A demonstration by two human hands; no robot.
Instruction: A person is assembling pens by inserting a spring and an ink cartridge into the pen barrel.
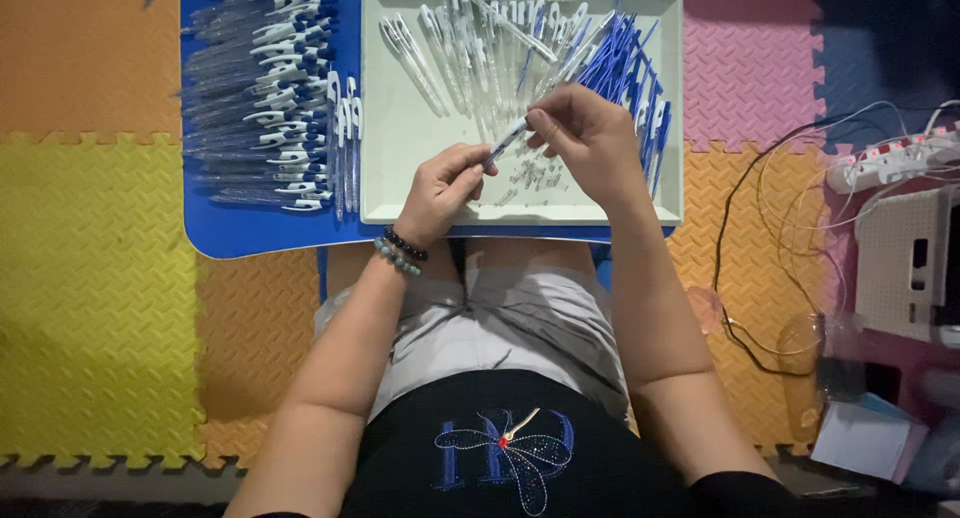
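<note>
We counted one white tray [400, 168], one blue table [240, 233], two hands, one power strip [885, 163]; pens were too many to count.

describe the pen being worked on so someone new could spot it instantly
Start at the white tray on the blue board. Over its lower middle, the left hand and right hand meet. The pen spans between them, the only one lifted off the piles.
</note>
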